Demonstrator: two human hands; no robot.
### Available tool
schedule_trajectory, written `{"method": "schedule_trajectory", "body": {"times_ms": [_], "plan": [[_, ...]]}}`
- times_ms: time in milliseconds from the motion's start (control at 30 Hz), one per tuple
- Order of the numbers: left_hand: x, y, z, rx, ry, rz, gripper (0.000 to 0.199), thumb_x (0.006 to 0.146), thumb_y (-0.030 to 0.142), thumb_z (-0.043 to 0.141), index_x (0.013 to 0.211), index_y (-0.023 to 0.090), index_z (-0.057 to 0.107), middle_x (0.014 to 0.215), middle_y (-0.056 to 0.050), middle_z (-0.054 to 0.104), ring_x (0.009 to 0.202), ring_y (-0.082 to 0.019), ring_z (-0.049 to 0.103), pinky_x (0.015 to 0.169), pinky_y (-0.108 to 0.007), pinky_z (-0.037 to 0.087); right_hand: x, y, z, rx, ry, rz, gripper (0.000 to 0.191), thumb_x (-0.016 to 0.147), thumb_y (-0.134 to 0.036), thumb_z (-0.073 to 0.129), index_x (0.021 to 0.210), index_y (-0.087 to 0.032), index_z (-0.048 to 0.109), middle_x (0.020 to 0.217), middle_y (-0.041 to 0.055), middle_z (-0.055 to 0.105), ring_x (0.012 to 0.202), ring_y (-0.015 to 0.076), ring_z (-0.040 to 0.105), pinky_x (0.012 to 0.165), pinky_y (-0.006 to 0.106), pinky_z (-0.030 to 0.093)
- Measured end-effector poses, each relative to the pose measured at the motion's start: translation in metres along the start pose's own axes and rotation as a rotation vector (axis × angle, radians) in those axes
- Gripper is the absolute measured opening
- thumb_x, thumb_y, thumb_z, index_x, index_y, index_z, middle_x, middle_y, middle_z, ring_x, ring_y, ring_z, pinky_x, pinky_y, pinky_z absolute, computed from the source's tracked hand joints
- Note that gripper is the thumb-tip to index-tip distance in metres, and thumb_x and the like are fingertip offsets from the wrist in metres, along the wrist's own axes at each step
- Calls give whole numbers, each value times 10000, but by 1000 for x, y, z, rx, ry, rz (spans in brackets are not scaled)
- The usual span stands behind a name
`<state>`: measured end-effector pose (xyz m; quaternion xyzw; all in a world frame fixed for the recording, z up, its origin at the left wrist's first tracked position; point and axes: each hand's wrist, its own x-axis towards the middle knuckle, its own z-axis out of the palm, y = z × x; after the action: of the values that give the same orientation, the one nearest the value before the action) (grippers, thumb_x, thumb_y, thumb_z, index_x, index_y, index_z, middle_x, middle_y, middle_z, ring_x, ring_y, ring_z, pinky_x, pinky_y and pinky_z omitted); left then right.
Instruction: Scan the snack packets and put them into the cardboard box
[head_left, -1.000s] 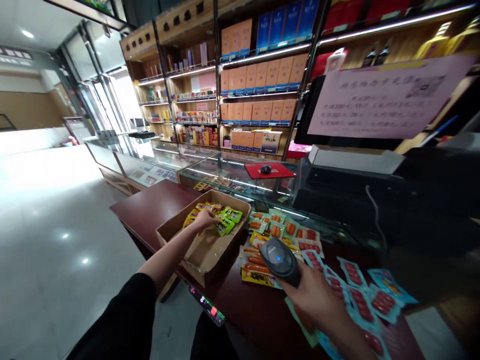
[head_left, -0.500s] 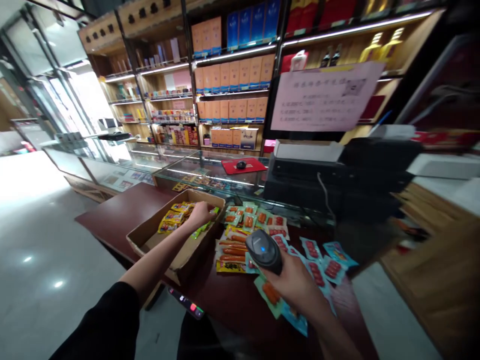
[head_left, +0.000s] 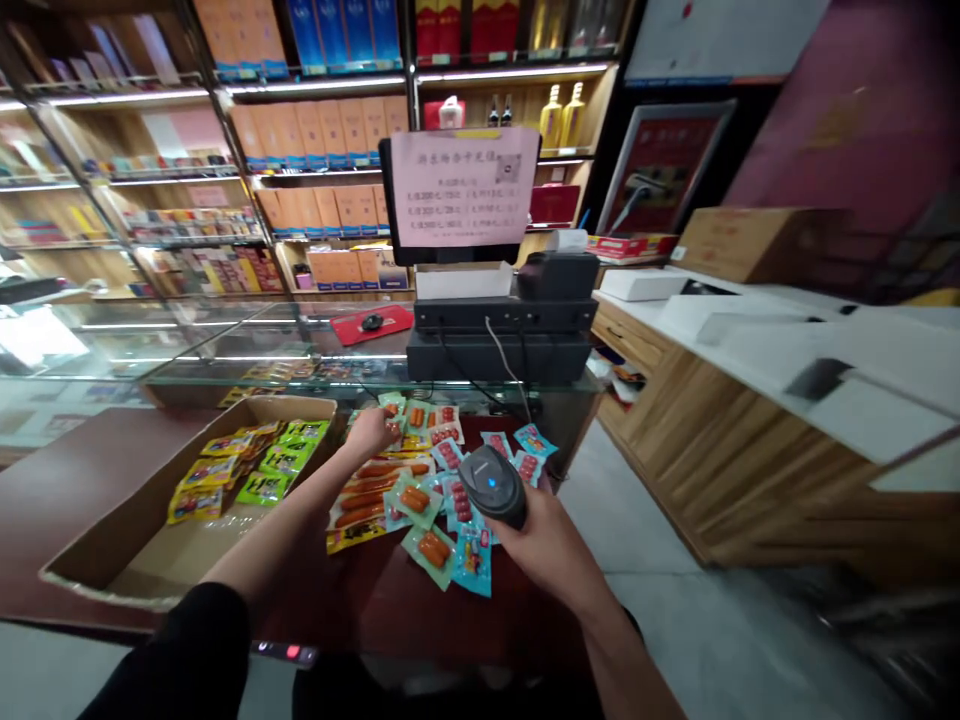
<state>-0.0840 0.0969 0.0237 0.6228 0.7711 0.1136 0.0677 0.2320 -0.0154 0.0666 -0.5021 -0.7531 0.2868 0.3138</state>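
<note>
My right hand (head_left: 551, 540) is wrapped round the handle of a black barcode scanner (head_left: 491, 485) with a blue light on top, held above the packets. My left hand (head_left: 371, 430) is at the far left of the pile, fingers curled down on a green-edged sausage packet (head_left: 391, 405); its fingertips are partly hidden. Around the hands lie small sausage packets (head_left: 431, 550), long sausages in clear wrap (head_left: 367, 500) and blue packets (head_left: 472, 560). Left of them stands an open cardboard box (head_left: 157, 560) with yellow snack packets (head_left: 206, 475) and green snack packets (head_left: 289, 455).
Packets and box rest on a dark red table (head_left: 97, 450). Behind it are a glass counter (head_left: 232, 340), a mouse (head_left: 372, 322) on a red mat, and a till screen with a pink sign (head_left: 461, 190). A phone (head_left: 285, 652) shows at the table's near edge.
My left hand has left the green snack packets in the box and moved to the sausage packets. My view has turned to the right. The scanner stays in my right hand.
</note>
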Motion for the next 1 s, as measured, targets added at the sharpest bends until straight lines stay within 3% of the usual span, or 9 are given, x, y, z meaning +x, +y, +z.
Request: {"method": "schedule_trajectory", "body": {"times_ms": [167, 367, 500, 600, 667, 733, 833, 1000], "plan": [[0, 15, 25, 212, -27, 17, 460, 777, 446, 650, 1106, 128, 694, 1150, -206, 631, 1080, -322, 611, 877, -354, 478, -7, 15, -14, 42, 26, 47, 261, 764, -269, 668, 1018, -205, 681, 991, 79, 767, 964, 273, 709, 791, 319, 517], [-7, 24, 35, 219, 18, 60, 332, 790, 201, 556, 1093, 122, 664, 1138, -202, 642, 1113, -309, 586, 936, -360, 431, -13, 30, -21, 53, 53, 66, 296, 764, -277, 692, 1053, -214, 685, 1021, 71, 768, 1006, 270, 704, 793, 307, 523], [-7, 19, 31, -107, 159, -85, 423, 789, 199, 555, 1202, 116, 589, 1134, -172, 682, 1070, -271, 632, 901, -317, 450, -16, 29, -23, 46, 49, 65, 266, 777, -281, 674, 1033, -208, 687, 1002, 78, 770, 995, 279, 708, 764, 304, 527], [-11, 14, 27, -410, 273, -211, 354, 791, 290, 604, 1108, 137, 634, 1026, -123, 725, 996, -252, 668, 846, -297, 480, -17, 26, -21, 55, 45, 58, 236, 791, -280, 655, 1014, -209, 687, 995, 80, 771, 986, 277, 711, 770, 305, 527], [-18, 17, 28, -666, 191, -242, 305, 765, 354, 655, 986, 144, 679, 864, -80, 734, 882, -233, 690, 775, -287, 507, -17, 25, -18, 69, 45, 42, 229, 797, -280, 652, 1012, -210, 690, 1001, 81, 771, 993, 271, 711, 786, 301, 525], [-27, 25, 33, -995, 30, -223, 319, 727, 413, 712, 883, 135, 697, 762, -54, 713, 785, -203, 689, 727, -285, 531, -17, 24, -13, 80, 45, 31, 231, 792, -274, 655, 1011, -209, 691, 1006, 83, 769, 995, 270, 710, 792, 299, 523], [-42, 44, 42, -1382, -107, -188, 390, 627, 442, 818, 804, 121, 685, 793, -49, 702, 778, -162, 678, 772, -296, 562, -17, 23, -7, 91, 36, 32, 256, 776, -252, 663, 1027, -207, 690, 1011, 85, 765, 999, 276, 707, 801, 309, 526], [-58, 73, 44, -1502, -163, -222, 335, 595, 331, 872, 750, 128, 656, 754, -25, 697, 712, -131, 680, 741, -270, 572, -17, 25, -2, 128, 60, 35, 310, 782, -276, 669, 1081, -195, 689, 1044, 99, 758, 1031, 275, 700, 845, 324, 528]]}}
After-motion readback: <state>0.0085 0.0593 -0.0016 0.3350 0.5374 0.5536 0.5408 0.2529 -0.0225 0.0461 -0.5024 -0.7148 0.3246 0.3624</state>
